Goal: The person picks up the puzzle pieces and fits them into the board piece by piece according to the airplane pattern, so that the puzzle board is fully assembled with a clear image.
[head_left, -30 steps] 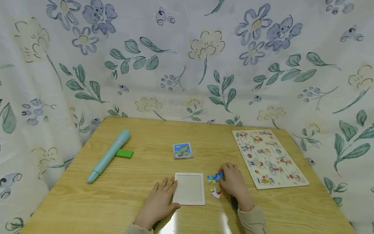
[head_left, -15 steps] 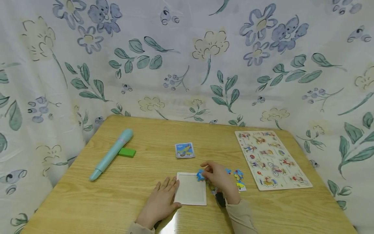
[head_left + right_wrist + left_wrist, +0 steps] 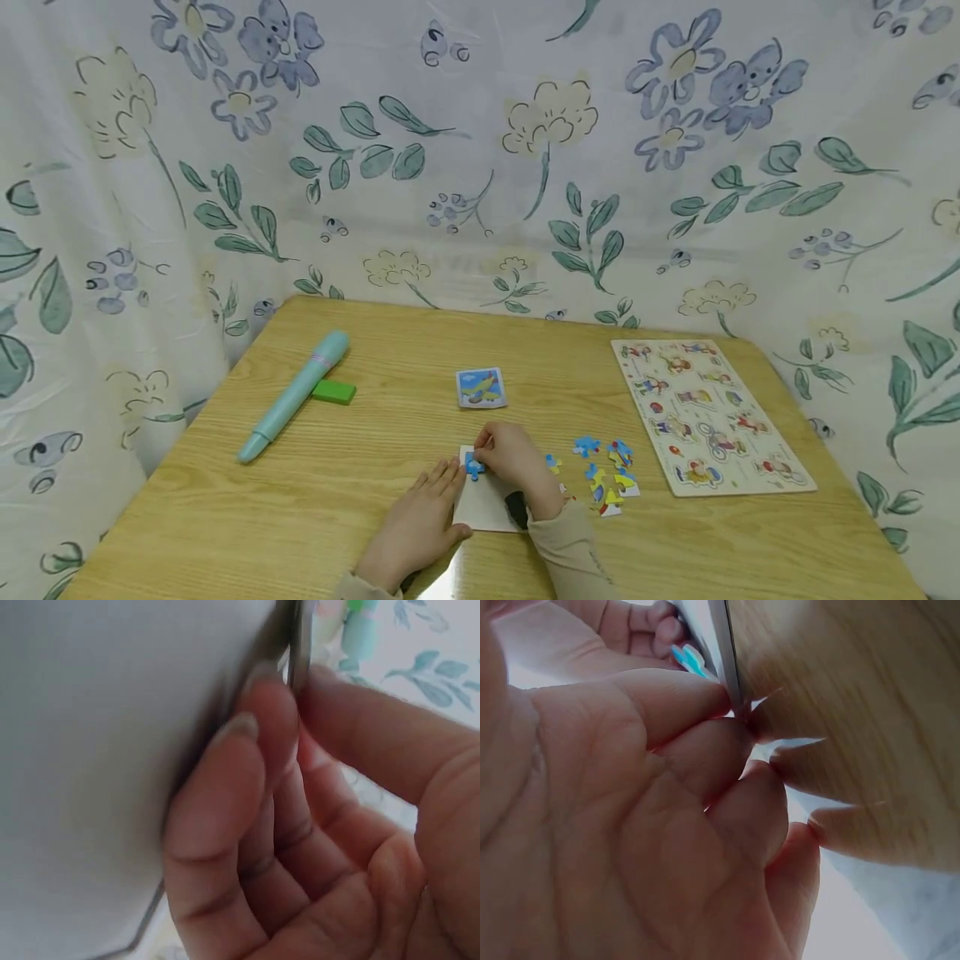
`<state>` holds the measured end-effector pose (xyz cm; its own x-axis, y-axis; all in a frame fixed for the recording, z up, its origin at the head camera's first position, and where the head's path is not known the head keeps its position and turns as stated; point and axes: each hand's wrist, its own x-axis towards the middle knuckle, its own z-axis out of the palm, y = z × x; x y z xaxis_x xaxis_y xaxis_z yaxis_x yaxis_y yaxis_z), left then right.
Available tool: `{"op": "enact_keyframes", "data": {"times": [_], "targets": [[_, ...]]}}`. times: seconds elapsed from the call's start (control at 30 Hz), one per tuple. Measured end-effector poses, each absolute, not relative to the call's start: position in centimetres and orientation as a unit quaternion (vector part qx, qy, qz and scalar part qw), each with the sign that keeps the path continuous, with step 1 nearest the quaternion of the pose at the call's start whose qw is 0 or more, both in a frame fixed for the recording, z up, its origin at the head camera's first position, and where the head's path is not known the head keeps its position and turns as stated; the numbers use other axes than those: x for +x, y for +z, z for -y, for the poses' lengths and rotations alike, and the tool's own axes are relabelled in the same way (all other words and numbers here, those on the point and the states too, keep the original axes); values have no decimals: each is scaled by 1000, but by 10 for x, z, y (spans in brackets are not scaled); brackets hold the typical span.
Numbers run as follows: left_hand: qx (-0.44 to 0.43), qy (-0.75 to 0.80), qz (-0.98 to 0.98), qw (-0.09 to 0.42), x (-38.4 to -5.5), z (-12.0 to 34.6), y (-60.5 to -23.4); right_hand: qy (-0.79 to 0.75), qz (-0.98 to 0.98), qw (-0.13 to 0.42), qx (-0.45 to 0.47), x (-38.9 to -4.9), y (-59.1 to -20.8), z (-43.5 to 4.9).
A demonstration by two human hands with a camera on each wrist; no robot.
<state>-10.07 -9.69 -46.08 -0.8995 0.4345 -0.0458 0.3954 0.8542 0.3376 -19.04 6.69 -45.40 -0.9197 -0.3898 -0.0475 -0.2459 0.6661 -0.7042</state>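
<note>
My right hand pinches a blue jigsaw piece by its edge over the upper left corner of a square white puzzle frame. In the right wrist view, the thumb and a finger grip the thin edge of the piece, close to the pale board. Fingers straight, my left hand lies along the frame's left side, and its fingertips touch that edge in the left wrist view. Several loose jigsaw pieces in blue, yellow and red lie to the right of the frame, some partly hidden by the right arm.
A small picture card of a yellow plane lies behind the frame. At the left are a turquoise tube-shaped case and a green block. A large figure puzzle board lies at the right. A floral curtain hangs behind the table.
My right hand has picked up the blue jigsaw piece from the right and carried it left to the frame's upper left corner. The left hand stays at the frame's left edge.
</note>
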Motion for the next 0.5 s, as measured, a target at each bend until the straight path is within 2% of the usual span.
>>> {"op": "enact_keyframes", "data": {"times": [0.1,0.3,0.5], "targets": [[219,163,-961,54,-102,96,-462,-353,-918,70,-166,-190,-456,-63],[219,162,-961,42,-103,96,-463,-337,-928,48,-151,-188,-459,-62],[214,170,-961,49,-104,95,-466,-388,-906,91,-144,-190,-458,-78]]}}
